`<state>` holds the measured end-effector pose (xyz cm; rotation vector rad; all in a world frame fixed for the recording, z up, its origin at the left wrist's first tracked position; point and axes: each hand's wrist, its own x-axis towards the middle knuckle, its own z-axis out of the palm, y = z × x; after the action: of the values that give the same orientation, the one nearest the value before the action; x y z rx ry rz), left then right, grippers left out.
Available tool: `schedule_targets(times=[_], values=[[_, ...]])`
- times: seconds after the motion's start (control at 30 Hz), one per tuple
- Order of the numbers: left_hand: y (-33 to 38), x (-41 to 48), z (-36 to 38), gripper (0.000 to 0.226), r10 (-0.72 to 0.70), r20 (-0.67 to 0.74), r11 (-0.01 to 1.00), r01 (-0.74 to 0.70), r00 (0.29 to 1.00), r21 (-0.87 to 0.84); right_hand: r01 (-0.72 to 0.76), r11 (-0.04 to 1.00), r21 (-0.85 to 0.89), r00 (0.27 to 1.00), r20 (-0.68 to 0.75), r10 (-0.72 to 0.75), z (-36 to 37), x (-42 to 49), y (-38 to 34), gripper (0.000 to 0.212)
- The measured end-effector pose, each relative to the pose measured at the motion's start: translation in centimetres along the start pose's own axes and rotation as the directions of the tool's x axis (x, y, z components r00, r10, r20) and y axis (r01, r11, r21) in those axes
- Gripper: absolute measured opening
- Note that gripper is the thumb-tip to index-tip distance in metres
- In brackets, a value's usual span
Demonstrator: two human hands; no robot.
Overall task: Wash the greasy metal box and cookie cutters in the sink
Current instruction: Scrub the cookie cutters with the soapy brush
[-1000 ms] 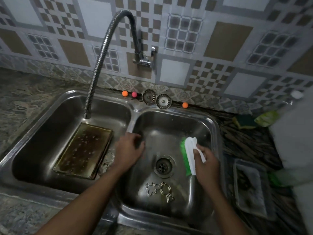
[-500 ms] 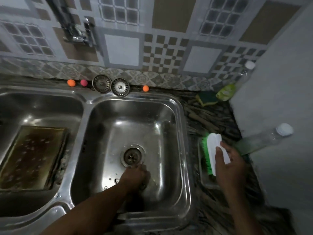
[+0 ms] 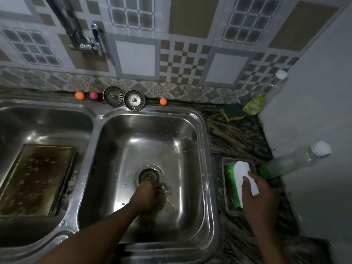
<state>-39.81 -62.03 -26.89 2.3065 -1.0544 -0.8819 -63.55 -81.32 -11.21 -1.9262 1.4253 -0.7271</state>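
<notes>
Head view: steel double sink [image 3: 206, 149], dark stone counter [image 3: 238, 138], patterned tile wall [image 3: 137, 60].

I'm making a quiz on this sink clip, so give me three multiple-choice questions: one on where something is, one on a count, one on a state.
1. Where is the greasy metal box?
A. left basin
B. right basin
C. counter

2. How many sink strainers stand behind the sink?
A. one
B. two
C. four

3. What is the right hand doing?
A. hanging empty
B. holding a scrub brush
C. turning the tap

Answers:
1 A, it lies flat in the left basin.
2 B, two round strainers lean side by side.
3 B, its fingers wrap the white handle over a clear tray.
</notes>
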Motion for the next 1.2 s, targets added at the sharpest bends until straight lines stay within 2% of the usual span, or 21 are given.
schedule_targets(times=[0.03,0.1,0.13,0.17,0.2,0.27,0.33,0.43,0.53,0.67,0.73,0.87,0.97,1.03,1.13,1.2], values=[[0.3,-0.2,-0.6,0.013,-0.025,-0.054,0.991,0.018,0.998,-0.133,-0.003,1.0,0.009,1.0,-0.021,0.003,-0.3,0.0,-0.5,0.027],[2.0,-0.6,-2.0,0.023,-0.127,-0.132,0.929,0.071,0.983,-0.364,-0.003,0.999,0.046,0.999,-0.043,0.004,-0.7,0.2,-1.6,0.027],[2.6,-0.7,-2.7,0.026,-0.203,-0.135,0.858,0.11,0.97,-0.502,0.008,0.997,0.071,0.999,-0.047,-0.005,-0.7,0.2,-2.4,0.027],[3.3,-0.9,-3.4,0.025,-0.288,-0.094,0.74,0.159,0.953,-0.654,0.029,0.995,0.098,0.999,-0.042,-0.025,-0.5,0.2,-3.3,0.027],[4.0,-1.0,-4.1,0.021,-0.336,-0.019,0.579,0.191,0.942,-0.793,0.054,0.991,0.123,0.998,-0.025,-0.051,0.0,0.2,-4.4,0.027],[5.1,-1.1,-5.6,0.014,-0.349,0.126,0.283,0.233,0.928,-0.931,0.092,0.98,0.176,0.994,0.039,-0.1,1.8,-0.1,-6.9,0.025],[6.1,-1.4,-7.2,0.011,-0.338,0.19,0.144,0.25,0.922,-0.957,0.118,0.967,0.227,0.982,0.115,-0.147,4.6,-0.4,-9.2,0.022],[7.6,-1.7,-8.8,0.012,-0.295,0.217,0.091,0.254,0.931,-0.963,0.167,0.944,0.283,0.943,0.235,-0.237,9.3,-1.5,-11.9,0.018],[8.8,-2.4,-9.9,0.017,-0.272,0.215,0.136,0.259,0.938,-0.956,0.183,0.933,0.309,0.913,0.299,-0.278,12.5,-2.8,-13.3,0.012],[8.8,-3.1,-10.5,0.02,-0.276,0.214,0.129,0.256,0.937,-0.958,0.177,0.939,0.294,0.935,0.246,-0.254,14.1,-2.6,-13.2,0.011],[8.4,-3.1,-10.8,0.024,-0.317,0.216,0.063,0.248,0.923,-0.967,0.211,0.935,0.284,0.928,0.243,-0.283,14.3,-2.6,-12.7,0.01],[8.3,-2.7,-11.2,0.021,-0.371,0.205,-0.141,0.163,0.906,-0.977,0.249,0.942,0.225,0.892,0.326,-0.313,14.4,-3.4,-11.4,0.009],[8.6,-2.9,-10.6,0.017,-0.4,0.198,-0.195,0.128,0.895,-0.972,0.247,0.951,0.186,0.893,0.337,-0.298,14.5,-3.6,-11.2,0.011],[9.1,-3.3,-10.4,0.025,-0.366,0.201,-0.249,0.112,0.908,-0.962,0.271,0.946,0.18,0.887,0.335,-0.318,14.4,-3.4,-11.9,0.013],[9.7,-3.4,-10.9,0.043,-0.308,0.21,-0.411,0.069,0.928,-0.909,0.334,0.927,0.171,0.873,0.315,-0.373,14.1,-3.3,-12.4,0.013],[9.7,-3.2,-11.2,0.05,-0.327,0.232,-0.425,0.077,0.916,-0.902,0.387,0.908,0.157,0.839,0.349,-0.418,14.0,-3.6,-12.2,0.014]])
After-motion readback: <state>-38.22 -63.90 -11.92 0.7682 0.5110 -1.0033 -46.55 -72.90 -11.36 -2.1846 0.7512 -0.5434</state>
